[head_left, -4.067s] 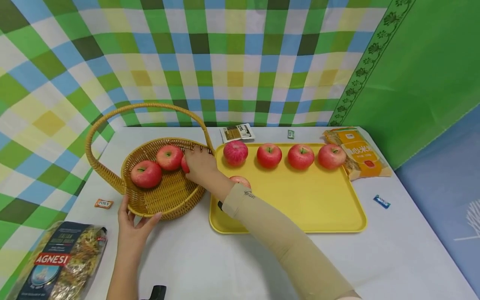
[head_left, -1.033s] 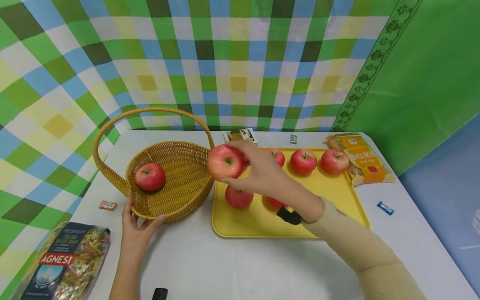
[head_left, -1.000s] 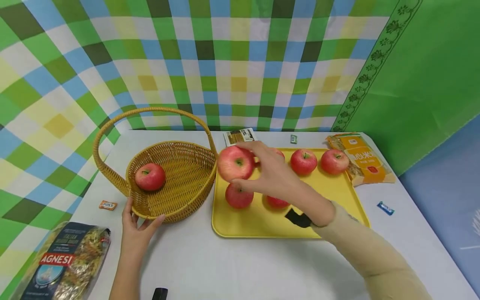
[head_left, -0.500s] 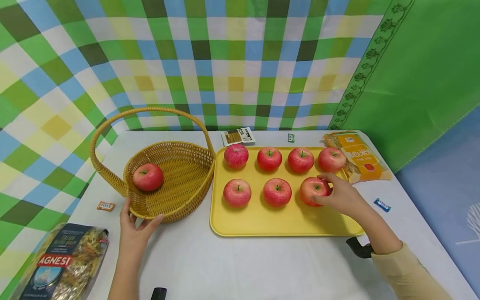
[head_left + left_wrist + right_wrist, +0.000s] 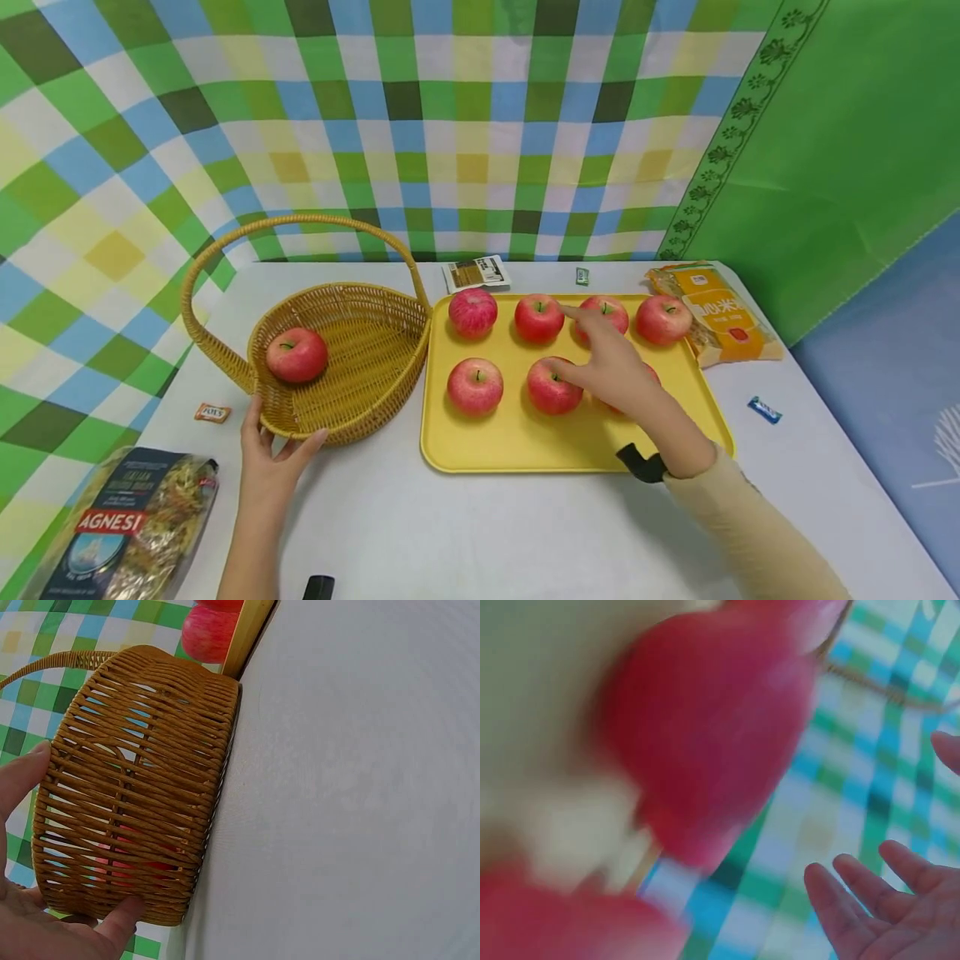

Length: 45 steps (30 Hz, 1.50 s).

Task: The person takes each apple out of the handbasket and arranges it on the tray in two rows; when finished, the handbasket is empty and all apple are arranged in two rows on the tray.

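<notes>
A wicker basket (image 5: 360, 358) with a tall arched handle stands at the left, one red apple (image 5: 297, 355) inside it. My left hand (image 5: 272, 454) grips the basket's near rim; the left wrist view shows the fingers (image 5: 124, 919) against its woven wall. To the right lies a yellow tray (image 5: 480, 454) bearing two rows of red apples. Above the tray hovers my right hand (image 5: 611, 367), its fingers spread and nothing held, over a front-row apple (image 5: 553, 396) and partly covering others. In the right wrist view the right hand (image 5: 892, 907) appears with spread fingers, beside blurred apples.
Behind the tray are a small packet (image 5: 476, 272) and a green candy (image 5: 582, 276). A yellow snack bag (image 5: 716, 312) touches the tray's right end. A blue candy (image 5: 764, 409), an orange candy (image 5: 212, 412) and a pasta bag (image 5: 127, 525) lie around the table (image 5: 480, 533).
Two apples left the basket for the tray's front row. My right hand has let go of the last one there and moved left. The left hand stays on the basket.
</notes>
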Motion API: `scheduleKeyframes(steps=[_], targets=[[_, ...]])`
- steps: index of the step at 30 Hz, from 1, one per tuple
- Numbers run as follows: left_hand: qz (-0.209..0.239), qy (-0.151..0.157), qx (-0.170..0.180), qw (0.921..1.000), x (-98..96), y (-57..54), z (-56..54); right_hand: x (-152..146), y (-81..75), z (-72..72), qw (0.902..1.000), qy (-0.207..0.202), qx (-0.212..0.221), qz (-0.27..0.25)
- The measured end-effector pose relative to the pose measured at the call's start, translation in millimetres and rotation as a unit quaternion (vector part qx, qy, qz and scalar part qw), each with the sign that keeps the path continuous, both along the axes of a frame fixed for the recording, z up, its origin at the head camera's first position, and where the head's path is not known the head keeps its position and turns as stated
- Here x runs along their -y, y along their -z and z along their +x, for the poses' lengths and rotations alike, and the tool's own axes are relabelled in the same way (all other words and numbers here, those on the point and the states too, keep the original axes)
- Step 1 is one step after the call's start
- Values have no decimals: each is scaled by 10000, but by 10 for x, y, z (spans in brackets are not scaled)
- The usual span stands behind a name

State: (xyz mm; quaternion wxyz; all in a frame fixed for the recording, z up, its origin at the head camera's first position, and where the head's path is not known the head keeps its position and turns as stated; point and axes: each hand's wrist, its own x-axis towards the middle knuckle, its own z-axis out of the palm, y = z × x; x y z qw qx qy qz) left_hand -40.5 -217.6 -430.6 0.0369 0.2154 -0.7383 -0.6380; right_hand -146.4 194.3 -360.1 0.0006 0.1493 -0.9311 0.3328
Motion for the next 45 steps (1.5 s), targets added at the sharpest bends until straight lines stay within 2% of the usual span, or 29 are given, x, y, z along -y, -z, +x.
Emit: scheduleKeyframes(steps=[5,8,11,17,21,26,30,37,45], targets=[[-57,-46,43,10000,7,-11,13,844,-62,-148,9959,-780,-20,-466],[-40,-72,48,10000,5,-19,25,1358,-33,-184,9896,-1348,55,-501],[-20,-72,-2,10000,0,-26,31,1816,21,-206,9843,-1739,52,-291],[114,-67,-184,9997,18,-43,32,2591,148,-297,9794,-2000,200,176],[172,-55,-263,9995,35,-35,30,2983,273,-329,9804,-1905,449,215],[175,68,-286,9994,29,-5,21,3256,403,-332,9855,-1528,644,363],[146,135,-286,9994,26,15,5,3341,428,-351,9869,-1359,591,636],[139,138,-361,9992,24,16,-16,3395,424,-434,9863,-1287,31,1031],[154,191,-426,9988,14,6,-5,3380,410,-452,9848,-1271,60,1182]])
